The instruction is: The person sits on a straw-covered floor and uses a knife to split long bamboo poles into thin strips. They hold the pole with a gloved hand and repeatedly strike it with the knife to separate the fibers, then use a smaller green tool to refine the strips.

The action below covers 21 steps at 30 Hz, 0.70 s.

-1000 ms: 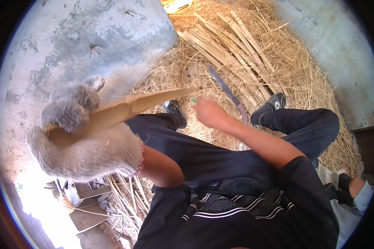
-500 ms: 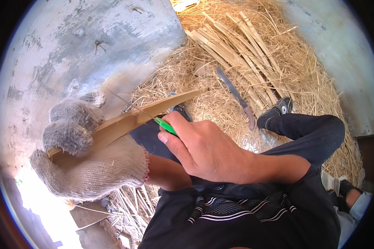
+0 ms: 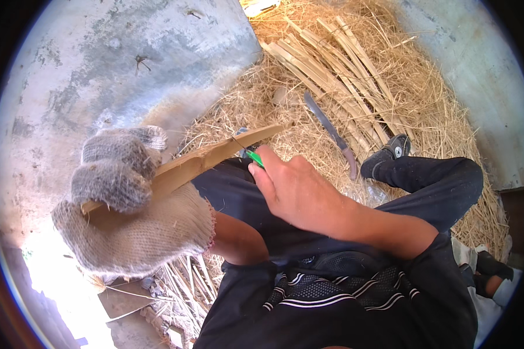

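Note:
My left hand [image 3: 131, 200], in a thick grey-white knit glove, is closed around the lower end of a split bamboo strip [image 3: 201, 161]. The strip slants up to the right, its narrow tip free beyond my hands. Bare, my right hand [image 3: 303, 192] grips a small knife with a green handle [image 3: 254, 157]. Its thin dark blade crosses the strip near the tip; whether it cuts into the bamboo is hard to tell. Most of the knife's handle is hidden inside my right fist.
Pale shavings [image 3: 448, 134] cover the floor ahead. On them lie a machete [image 3: 327, 127] with a brown handle and a bundle of bamboo strips [image 3: 343, 78]. A weathered wall [image 3: 134, 64] rises at the left. Another person's foot [image 3: 495, 267] shows at the lower right.
My right hand has moved up and right with the knife, whose blade now lies nearer the strip's tip. My gloved left hand has shifted slightly right.

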Tool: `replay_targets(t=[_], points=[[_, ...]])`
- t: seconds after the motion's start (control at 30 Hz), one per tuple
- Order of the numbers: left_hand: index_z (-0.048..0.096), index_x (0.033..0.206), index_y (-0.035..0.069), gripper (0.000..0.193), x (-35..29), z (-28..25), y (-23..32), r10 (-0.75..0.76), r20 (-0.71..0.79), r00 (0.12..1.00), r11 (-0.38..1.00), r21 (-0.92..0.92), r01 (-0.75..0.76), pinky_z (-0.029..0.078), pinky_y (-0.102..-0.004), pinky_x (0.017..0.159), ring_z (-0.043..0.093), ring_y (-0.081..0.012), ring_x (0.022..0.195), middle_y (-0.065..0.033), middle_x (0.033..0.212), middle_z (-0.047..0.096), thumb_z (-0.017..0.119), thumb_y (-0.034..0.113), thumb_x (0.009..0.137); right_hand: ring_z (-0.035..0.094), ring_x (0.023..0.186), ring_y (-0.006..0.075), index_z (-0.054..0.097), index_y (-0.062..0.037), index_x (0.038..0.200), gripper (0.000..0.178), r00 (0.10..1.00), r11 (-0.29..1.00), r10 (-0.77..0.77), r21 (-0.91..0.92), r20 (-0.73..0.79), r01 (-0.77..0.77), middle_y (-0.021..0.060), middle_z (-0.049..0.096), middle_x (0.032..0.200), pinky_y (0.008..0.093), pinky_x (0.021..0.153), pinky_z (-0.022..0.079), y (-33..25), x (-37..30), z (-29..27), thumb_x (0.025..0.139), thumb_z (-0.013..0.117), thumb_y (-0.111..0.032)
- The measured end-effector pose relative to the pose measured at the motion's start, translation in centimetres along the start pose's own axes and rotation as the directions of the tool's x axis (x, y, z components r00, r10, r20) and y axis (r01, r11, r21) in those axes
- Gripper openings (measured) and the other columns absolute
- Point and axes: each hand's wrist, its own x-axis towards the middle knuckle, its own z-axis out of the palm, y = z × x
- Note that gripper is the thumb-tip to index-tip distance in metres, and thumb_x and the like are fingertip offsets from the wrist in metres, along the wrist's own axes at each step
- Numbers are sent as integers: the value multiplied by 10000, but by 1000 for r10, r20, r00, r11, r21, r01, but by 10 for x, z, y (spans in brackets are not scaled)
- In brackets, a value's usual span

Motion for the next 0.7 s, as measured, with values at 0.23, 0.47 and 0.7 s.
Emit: replay_targets(t=[0.23,0.47,0.7], points=[[468,1001,-56,156,1,-9,-15,396,189,899,855,280,-436,587,-376,541,620,-241,598,-112,659,534,544,29,894,610,538,436,494,51,1076,236,979,974,-198,101,-46,202,266,576,592,498,470,468,-32,-15,-9,959,561,-143],[434,1088,-68,245,2,-16,-32,244,160,957,956,-205,-209,582,-365,509,594,-224,544,-141,706,552,531,77,916,608,518,419,486,58,1067,223,970,974,-225,-32,-93,223,241,570,579,469,452,465,-24,-8,-1,963,553,-128],[496,850,-45,290,2,2,-6,229,147,962,971,34,-237,522,-370,457,533,-245,485,-134,646,532,417,215,952,596,499,424,482,50,1026,202,976,973,-185,120,-113,199,242,549,546,482,442,442,-27,-8,-7,980,531,-141]])
